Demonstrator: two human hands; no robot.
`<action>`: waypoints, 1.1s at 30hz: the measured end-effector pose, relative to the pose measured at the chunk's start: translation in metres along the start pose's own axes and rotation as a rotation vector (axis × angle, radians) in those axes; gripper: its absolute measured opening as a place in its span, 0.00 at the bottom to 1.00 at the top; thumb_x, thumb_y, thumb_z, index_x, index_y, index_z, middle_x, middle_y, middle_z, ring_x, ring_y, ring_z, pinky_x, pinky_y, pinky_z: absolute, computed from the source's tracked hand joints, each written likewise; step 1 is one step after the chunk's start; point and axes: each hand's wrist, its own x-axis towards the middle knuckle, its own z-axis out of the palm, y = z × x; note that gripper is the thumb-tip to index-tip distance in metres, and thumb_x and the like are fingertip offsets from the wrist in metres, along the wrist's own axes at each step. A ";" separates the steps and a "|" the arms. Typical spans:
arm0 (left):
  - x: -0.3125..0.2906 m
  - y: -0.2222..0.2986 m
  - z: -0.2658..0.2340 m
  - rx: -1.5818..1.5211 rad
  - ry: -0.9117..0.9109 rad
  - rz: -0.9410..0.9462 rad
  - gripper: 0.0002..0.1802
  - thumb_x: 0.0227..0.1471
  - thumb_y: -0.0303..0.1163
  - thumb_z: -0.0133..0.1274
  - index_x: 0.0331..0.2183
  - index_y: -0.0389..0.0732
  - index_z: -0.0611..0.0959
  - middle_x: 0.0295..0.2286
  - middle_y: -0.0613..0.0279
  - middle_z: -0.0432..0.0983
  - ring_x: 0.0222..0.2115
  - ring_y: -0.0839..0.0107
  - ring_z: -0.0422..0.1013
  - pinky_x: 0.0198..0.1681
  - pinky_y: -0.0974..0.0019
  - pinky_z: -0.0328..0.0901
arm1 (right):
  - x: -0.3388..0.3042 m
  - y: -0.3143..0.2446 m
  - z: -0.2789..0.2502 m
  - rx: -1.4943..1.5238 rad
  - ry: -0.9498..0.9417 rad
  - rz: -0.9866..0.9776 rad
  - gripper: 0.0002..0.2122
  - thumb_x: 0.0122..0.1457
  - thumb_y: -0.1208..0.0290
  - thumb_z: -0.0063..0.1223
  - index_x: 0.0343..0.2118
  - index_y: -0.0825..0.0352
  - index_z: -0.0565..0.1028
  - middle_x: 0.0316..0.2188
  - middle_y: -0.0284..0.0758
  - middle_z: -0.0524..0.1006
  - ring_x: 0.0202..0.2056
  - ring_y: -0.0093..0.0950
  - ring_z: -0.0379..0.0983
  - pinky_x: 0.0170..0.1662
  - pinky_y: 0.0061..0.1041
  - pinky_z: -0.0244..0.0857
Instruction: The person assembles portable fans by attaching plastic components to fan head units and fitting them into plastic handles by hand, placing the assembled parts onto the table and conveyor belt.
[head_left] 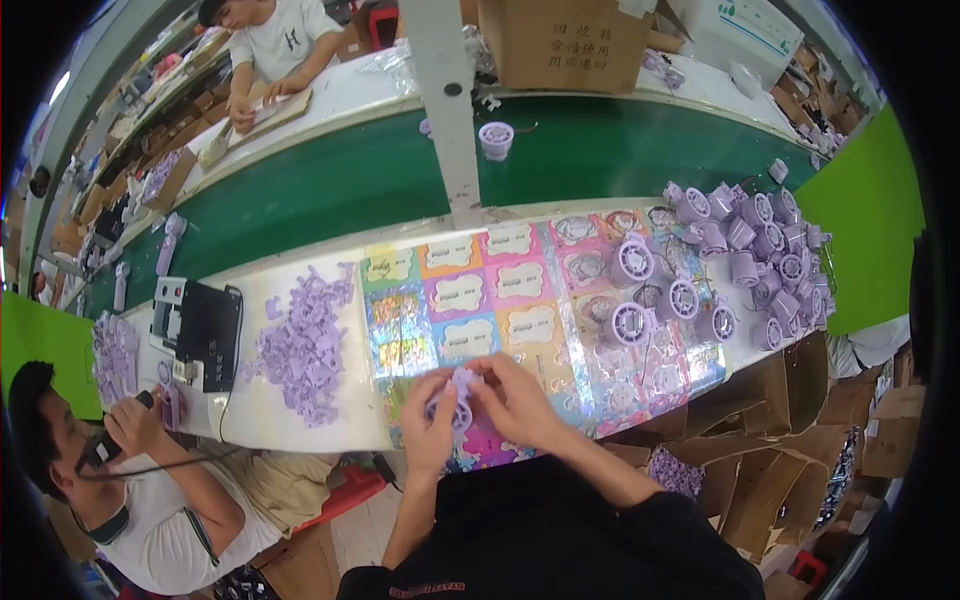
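Observation:
In front of me, a lilac round plastic housing (461, 414) with a spoked ring is held between both hands, over a colourful printed sheet (520, 325). My left hand (427, 425) is closed round its left side, thumb along the ring. My right hand (515, 405) is closed at its upper right, fingertips against a small lilac piece (463, 379) at its top. Fingers partly hide where the two meet. Several similar housings (631, 324) stand on the sheet to the right. Left of the sheet lies a heap of small lilac plastic parts (305, 345).
A larger pile of lilac housings (765, 240) fills the table's right end. A black device (205, 335) with a cable stands left. Beyond runs a green conveyor belt (330, 175) behind a metal post (447, 110). One co-worker (165, 490) sits left, another (285, 45) across. Cardboard boxes (770, 480) stand lower right.

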 end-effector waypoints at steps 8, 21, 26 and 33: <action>-0.003 0.006 0.011 -0.089 -0.081 0.156 0.06 0.54 0.20 0.56 0.36 0.32 0.83 0.38 0.55 0.78 0.42 0.67 0.74 0.49 0.66 0.66 | -0.019 -0.024 -0.021 0.139 -0.015 0.050 0.15 0.64 0.73 0.56 0.51 0.71 0.75 0.39 0.35 0.78 0.36 0.22 0.74 0.40 0.24 0.69; 0.152 0.023 0.029 0.110 -0.283 0.026 0.10 0.60 0.30 0.56 0.39 0.33 0.83 0.30 0.67 0.79 0.32 0.78 0.72 0.38 0.71 0.67 | 0.044 0.030 -0.053 0.124 0.438 0.165 0.11 0.64 0.70 0.55 0.44 0.72 0.78 0.30 0.38 0.81 0.27 0.24 0.76 0.31 0.26 0.69; 0.320 0.017 0.008 0.525 0.031 0.287 0.16 0.53 0.31 0.60 0.43 0.36 0.82 0.30 0.56 0.81 0.31 0.66 0.76 0.37 0.62 0.70 | 0.047 0.044 -0.053 -0.153 0.557 0.112 0.12 0.64 0.68 0.53 0.44 0.71 0.78 0.30 0.43 0.80 0.26 0.33 0.77 0.31 0.31 0.70; 0.477 -0.022 0.005 1.052 0.015 0.756 0.38 0.46 0.29 0.61 0.60 0.44 0.68 0.51 0.45 0.71 0.52 0.47 0.69 0.58 0.45 0.61 | 0.049 0.044 -0.046 -0.211 0.590 0.085 0.11 0.63 0.69 0.54 0.44 0.70 0.78 0.32 0.43 0.80 0.27 0.34 0.77 0.32 0.30 0.71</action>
